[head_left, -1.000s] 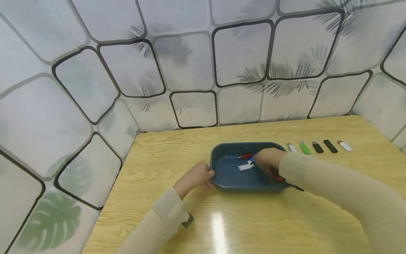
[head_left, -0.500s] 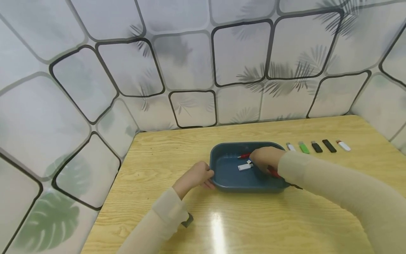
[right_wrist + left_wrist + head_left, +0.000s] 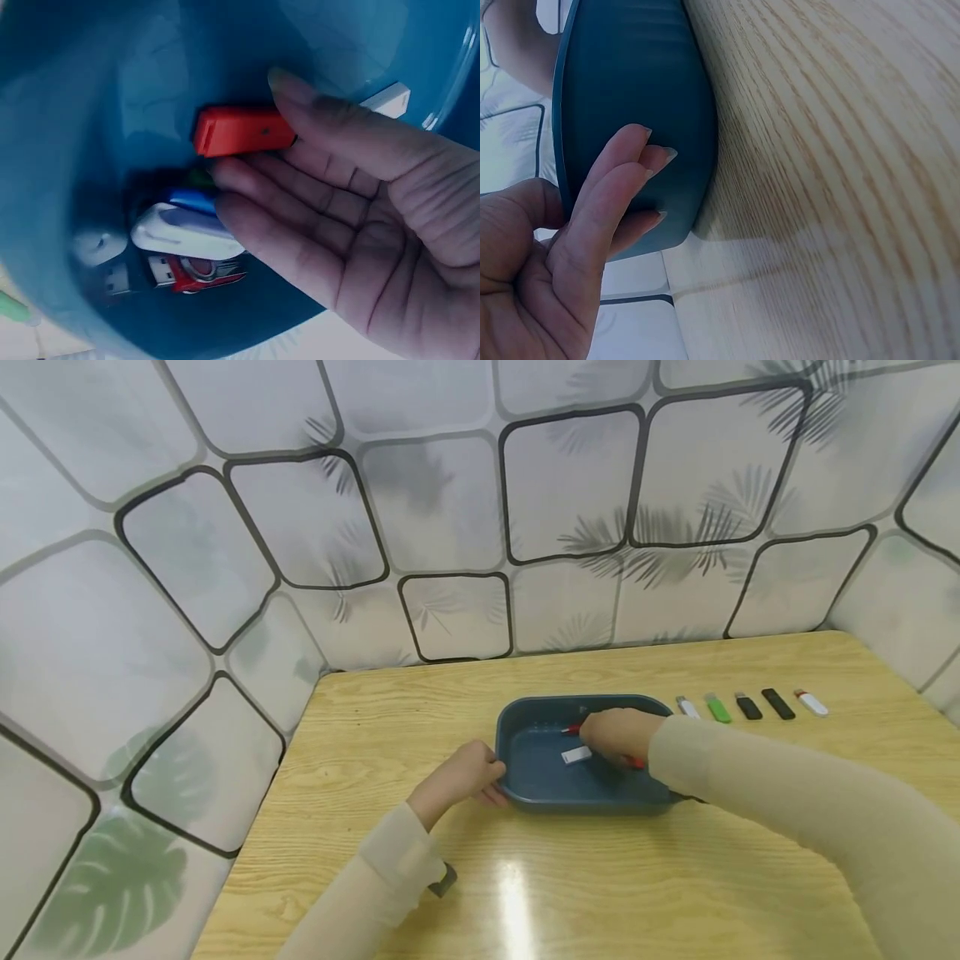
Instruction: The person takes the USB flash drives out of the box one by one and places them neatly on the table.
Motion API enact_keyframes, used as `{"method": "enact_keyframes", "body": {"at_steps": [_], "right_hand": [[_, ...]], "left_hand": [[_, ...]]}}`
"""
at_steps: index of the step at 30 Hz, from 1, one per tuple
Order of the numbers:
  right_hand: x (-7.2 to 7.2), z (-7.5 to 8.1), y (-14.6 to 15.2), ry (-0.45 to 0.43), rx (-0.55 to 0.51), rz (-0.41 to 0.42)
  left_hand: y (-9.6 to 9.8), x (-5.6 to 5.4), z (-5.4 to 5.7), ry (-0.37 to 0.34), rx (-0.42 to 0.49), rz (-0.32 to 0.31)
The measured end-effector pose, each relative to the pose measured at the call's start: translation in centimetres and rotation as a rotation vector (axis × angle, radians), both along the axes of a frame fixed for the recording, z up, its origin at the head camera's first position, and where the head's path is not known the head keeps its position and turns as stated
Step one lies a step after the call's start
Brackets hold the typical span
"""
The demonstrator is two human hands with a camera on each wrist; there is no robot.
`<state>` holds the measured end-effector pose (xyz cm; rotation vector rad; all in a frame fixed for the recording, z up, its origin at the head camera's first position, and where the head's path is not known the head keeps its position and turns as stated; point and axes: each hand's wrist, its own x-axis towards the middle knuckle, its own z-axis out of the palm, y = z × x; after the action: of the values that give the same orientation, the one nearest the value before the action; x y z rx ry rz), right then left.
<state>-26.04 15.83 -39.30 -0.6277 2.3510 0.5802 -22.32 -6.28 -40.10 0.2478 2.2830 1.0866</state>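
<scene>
My left hand (image 3: pixel 461 781) grips the left end of a dark blue plastic tray (image 3: pixel 592 806). In the left wrist view its fingers lie along the outer wall, with the thumb at the rim. My right hand (image 3: pixel 618 735) is inside the tray among USB flash drives. The right wrist view shows thumb and fingers apart around a red-orange flash drive (image 3: pixel 244 131); whether they touch it I cannot tell. By the fingertips lie a blue drive (image 3: pixel 193 199), a white one (image 3: pixel 184 232) and a red one with a metal swivel (image 3: pixel 199 274). A white flash drive (image 3: pixel 576 755) lies left of the hand.
On the wooden table (image 3: pixel 390 727), right of the tray, several flash drives stand in a row: white (image 3: pixel 687 707), green (image 3: pixel 717 708), black (image 3: pixel 748 706), another black (image 3: pixel 778 703) and white with red (image 3: pixel 811 702). A patterned cloth wall (image 3: pixel 450 510) rises behind.
My right hand has moved left inside the tray and now covers the blue drive and most of the red swivel drive in the head view. My left hand has stayed at the rim.
</scene>
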Motion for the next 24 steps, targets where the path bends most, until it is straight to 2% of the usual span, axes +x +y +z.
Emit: {"method": "enact_keyframes", "body": {"at_steps": [4, 9, 13, 19, 24], "right_hand": [[0.1, -0.1, 0.2, 0.000, 0.022, 0.026], [0.3, 0.3, 0.3, 0.001, -0.006, 0.008], [0.3, 0.8, 0.4, -0.026, 0.018, 0.000], [-0.1, 2.4, 0.3, -0.042, -0.017, -0.099], [-0.4, 5.2, 0.6, -0.110, -0.076, -0.215]], "left_hand": [[0.0, 0.0, 0.0, -0.003, 0.000, -0.007], [0.0, 0.0, 0.0, -0.002, -0.001, -0.006], [0.1, 0.1, 0.0, 0.002, 0.004, -0.012], [-0.1, 0.0, 0.2, 0.012, 0.003, -0.027], [-0.1, -0.3, 0.6, 0.019, -0.001, -0.024]]}}
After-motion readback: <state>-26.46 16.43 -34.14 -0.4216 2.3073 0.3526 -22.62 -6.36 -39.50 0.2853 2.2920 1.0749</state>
